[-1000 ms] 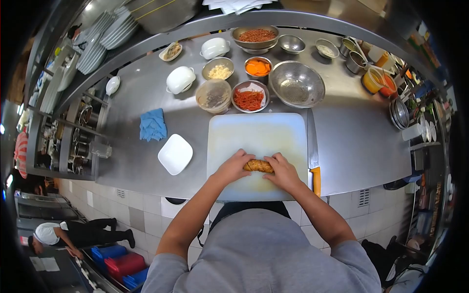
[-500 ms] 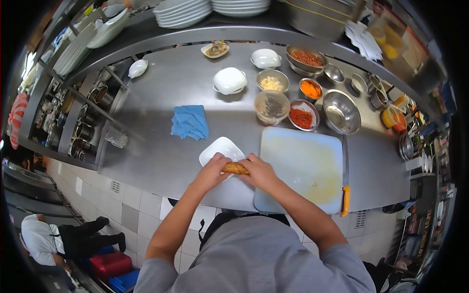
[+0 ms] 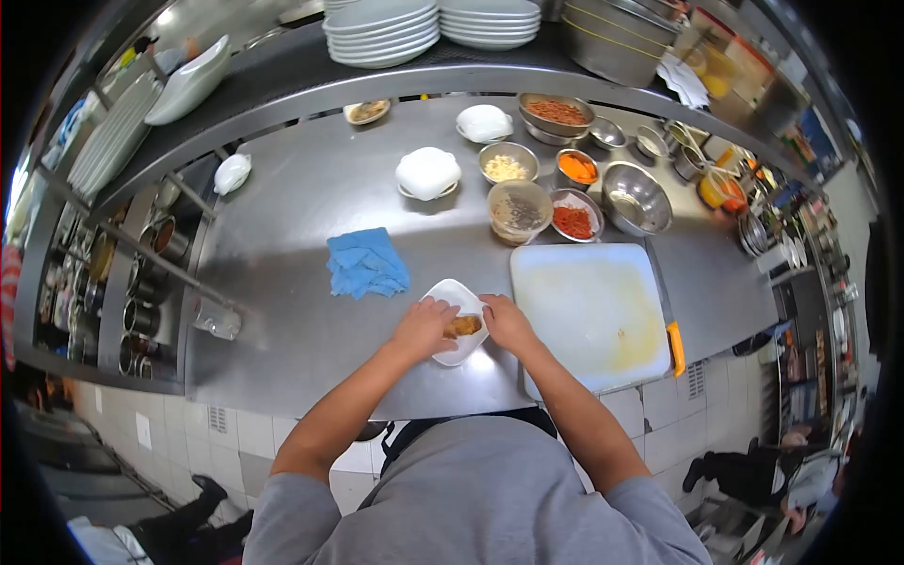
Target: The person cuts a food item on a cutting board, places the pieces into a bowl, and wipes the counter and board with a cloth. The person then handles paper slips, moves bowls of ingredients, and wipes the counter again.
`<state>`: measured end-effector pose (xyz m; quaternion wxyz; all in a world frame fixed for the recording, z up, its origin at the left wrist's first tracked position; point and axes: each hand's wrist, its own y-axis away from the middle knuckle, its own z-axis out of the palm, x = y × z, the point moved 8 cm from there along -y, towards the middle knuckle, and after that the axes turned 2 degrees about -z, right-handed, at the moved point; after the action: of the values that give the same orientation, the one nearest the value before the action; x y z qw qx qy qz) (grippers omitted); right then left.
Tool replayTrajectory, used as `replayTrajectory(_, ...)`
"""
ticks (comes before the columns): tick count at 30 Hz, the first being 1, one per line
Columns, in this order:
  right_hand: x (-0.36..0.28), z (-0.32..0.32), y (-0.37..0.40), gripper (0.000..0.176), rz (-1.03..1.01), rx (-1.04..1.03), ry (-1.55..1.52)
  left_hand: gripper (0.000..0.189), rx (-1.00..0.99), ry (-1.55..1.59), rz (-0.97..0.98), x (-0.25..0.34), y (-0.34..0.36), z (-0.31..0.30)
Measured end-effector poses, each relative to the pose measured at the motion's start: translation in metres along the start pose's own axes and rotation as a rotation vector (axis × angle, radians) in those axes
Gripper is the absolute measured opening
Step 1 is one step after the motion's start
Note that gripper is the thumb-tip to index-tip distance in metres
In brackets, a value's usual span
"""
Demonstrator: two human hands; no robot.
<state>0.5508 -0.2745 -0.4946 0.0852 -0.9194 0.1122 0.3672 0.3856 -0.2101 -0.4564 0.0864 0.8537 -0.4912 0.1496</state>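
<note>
A golden-brown fried roll (image 3: 462,327) lies in a white square bowl (image 3: 454,294) at the front of the steel counter. My left hand (image 3: 424,326) reaches over the bowl's left side, fingers apart, its fingertips beside the roll; whether they touch it is hard to see. At the right rim, my right hand (image 3: 508,323) has its thumb and fingers closed on the bowl's edge. Right of the bowl lies a white cutting board (image 3: 589,306) with yellowish stains. A knife with an orange handle (image 3: 676,348) rests along the board's right edge.
A crumpled blue cloth (image 3: 367,262) lies left of the bowl. Behind are lidded white dishes (image 3: 428,173), a plastic tub (image 3: 520,211) and metal bowls of chopped food (image 3: 573,222). Stacked plates (image 3: 381,33) stand on the overhead shelf (image 3: 282,99). Other people are at both lower sides.
The roll has gone from between both hands down into the bowl. My left hand has opened above it, and my right hand has moved to the bowl's rim. The camera view has shifted.
</note>
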Motion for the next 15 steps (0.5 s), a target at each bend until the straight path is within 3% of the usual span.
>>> replayTrajectory(3, 0.011, 0.012, 0.012, 0.031, 0.104, 0.002, -0.003, 0.06, -0.047, -0.031, 0.133, 0.005, -0.01, 0.024)
replayTrajectory(5, 0.006, 0.015, 0.025, 0.032, 0.176, -0.019, 0.075, 0.054, -0.075, -0.086, 0.122, -0.001, -0.013, 0.035)
replayTrajectory(7, 0.028, 0.043, 0.039, 0.038, 0.331, -0.138, -0.027, 0.052, -0.054, -0.069, 0.17, 0.0, -0.01, 0.036)
replayTrajectory(8, 0.034, 0.052, 0.041, 0.043, 0.276, -0.1, -0.132, 0.05, -0.024, -0.049, 0.195, 0.003, -0.008, 0.034)
replayTrajectory(9, 0.029, 0.046, 0.054, 0.043, 0.313, -0.073, -0.137, 0.05, -0.046, -0.043, 0.234, 0.008, -0.003, 0.035)
replayTrajectory(11, 0.013, 0.04, 0.08, 0.033, 0.489, -0.219, -0.454, 0.05, -0.068, -0.018, 0.259, 0.024, 0.004, 0.027)
replayTrajectory(14, 0.022, 0.035, 0.124, 0.034, 0.332, -0.023, -0.287, 0.054, 0.045, 0.142, 0.377, 0.054, 0.015, -0.004)
replayTrajectory(15, 0.028, 0.032, 0.145, 0.034, 0.353, 0.006, -0.286, 0.053, 0.155, 0.133, 0.328, 0.046, 0.013, -0.016)
